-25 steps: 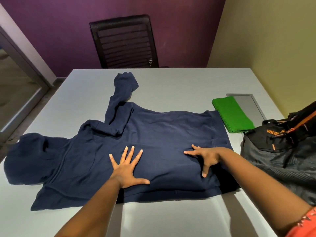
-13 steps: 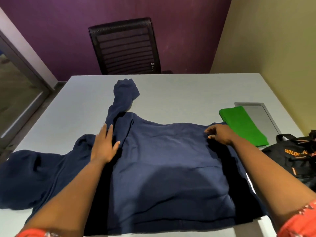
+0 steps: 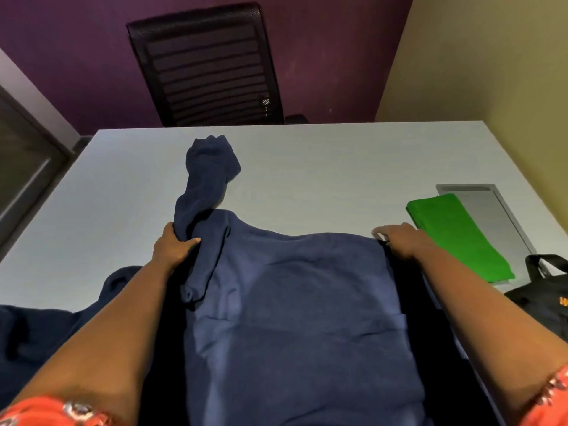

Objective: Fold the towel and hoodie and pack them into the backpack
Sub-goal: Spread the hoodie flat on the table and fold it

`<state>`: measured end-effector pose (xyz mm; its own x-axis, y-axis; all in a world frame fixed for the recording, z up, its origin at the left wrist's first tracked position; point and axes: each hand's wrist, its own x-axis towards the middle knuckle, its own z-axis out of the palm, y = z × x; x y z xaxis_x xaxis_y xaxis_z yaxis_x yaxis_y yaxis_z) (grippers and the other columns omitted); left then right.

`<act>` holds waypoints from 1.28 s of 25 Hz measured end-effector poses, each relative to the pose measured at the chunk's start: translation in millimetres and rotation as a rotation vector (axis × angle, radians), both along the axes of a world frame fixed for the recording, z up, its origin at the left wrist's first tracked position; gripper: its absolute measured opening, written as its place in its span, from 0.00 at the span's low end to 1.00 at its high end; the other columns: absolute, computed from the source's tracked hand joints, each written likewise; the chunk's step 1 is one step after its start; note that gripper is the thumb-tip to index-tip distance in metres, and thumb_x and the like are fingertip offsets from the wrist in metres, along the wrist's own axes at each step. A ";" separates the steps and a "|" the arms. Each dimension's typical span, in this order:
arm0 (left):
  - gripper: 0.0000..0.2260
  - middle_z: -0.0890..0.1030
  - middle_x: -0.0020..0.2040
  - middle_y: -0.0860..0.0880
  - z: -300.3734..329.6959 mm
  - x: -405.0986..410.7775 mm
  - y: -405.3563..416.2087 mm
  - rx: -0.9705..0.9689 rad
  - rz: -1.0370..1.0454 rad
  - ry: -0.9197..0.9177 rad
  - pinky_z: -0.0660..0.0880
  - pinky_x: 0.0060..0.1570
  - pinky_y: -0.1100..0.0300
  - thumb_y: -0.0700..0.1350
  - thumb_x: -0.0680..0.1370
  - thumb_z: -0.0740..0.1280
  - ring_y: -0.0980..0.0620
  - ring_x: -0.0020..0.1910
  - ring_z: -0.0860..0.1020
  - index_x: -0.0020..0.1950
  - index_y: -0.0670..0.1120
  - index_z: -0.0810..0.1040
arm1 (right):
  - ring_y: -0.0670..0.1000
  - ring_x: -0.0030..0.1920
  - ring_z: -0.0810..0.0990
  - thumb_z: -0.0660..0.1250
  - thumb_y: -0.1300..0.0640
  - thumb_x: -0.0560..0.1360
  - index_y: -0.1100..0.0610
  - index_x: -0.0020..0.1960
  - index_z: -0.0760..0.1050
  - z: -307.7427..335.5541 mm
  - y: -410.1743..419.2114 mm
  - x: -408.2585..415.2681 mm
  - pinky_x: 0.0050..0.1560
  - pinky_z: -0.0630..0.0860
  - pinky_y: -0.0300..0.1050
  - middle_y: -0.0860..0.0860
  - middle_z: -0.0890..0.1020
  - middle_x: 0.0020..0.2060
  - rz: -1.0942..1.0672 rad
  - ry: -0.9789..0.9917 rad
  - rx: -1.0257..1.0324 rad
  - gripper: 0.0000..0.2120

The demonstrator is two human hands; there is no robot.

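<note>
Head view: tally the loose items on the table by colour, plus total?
Navy blue: 1, the navy blue cotton hoodie
Green: 1, the folded green towel
Black: 1, the black fabric backpack with orange lettering
Total: 3

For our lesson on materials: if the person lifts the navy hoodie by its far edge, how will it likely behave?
The hoodie will probably droop, not stay flat: its sleeve already lies crumpled and bent. Creases suggest soft cloth. It likely won't slide easily, since the left hand grips the sleeve and the right hand holds the edge.
</note>
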<state>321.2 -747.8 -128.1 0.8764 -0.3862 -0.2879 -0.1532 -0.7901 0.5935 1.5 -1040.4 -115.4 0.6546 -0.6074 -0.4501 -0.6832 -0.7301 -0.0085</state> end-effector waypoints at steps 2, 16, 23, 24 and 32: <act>0.20 0.78 0.57 0.38 -1.6 5.2 0.8 0.018 0.022 -0.065 0.71 0.55 0.50 0.46 0.74 0.70 0.38 0.57 0.76 0.62 0.39 0.74 | 0.56 0.63 0.70 0.60 0.60 0.75 0.51 0.61 0.70 -0.6 0.3 3.1 0.57 0.69 0.48 0.54 0.74 0.62 0.036 0.076 -0.122 0.15; 0.12 0.75 0.38 0.54 112.1 38.5 45.1 -0.748 0.169 -0.079 0.72 0.36 0.70 0.35 0.75 0.64 0.59 0.35 0.72 0.39 0.52 0.75 | 0.60 0.45 0.79 0.76 0.58 0.67 0.61 0.40 0.83 42.3 2.0 -36.4 0.42 0.70 0.45 0.59 0.83 0.37 -0.139 -0.668 -0.076 0.06; 0.30 0.81 0.28 0.58 128.6 -2.4 125.1 -0.634 -0.046 0.161 0.74 0.31 0.74 0.25 0.74 0.53 0.64 0.28 0.78 0.32 0.54 0.84 | 0.40 0.30 0.77 0.77 0.66 0.63 0.49 0.28 0.73 83.4 39.3 -85.1 0.33 0.70 0.30 0.46 0.78 0.26 -0.074 -0.604 0.142 0.17; 0.29 0.81 0.27 0.57 128.7 -8.0 136.8 -0.631 -0.044 0.179 0.75 0.31 0.73 0.25 0.74 0.53 0.63 0.28 0.79 0.32 0.53 0.84 | 0.37 0.28 0.77 0.76 0.67 0.63 0.50 0.27 0.73 86.7 44.0 -92.1 0.30 0.70 0.28 0.44 0.77 0.23 -0.083 -0.592 0.198 0.17; 0.14 0.81 0.33 0.39 101.1 -41.7 222.9 -0.124 -0.164 0.471 0.76 0.29 0.61 0.22 0.68 0.56 0.46 0.29 0.79 0.42 0.32 0.79 | 0.36 0.24 0.73 0.75 0.71 0.64 0.54 0.29 0.76 88.5 77.3 -129.2 0.30 0.69 0.29 0.42 0.78 0.21 -0.053 -0.260 0.610 0.15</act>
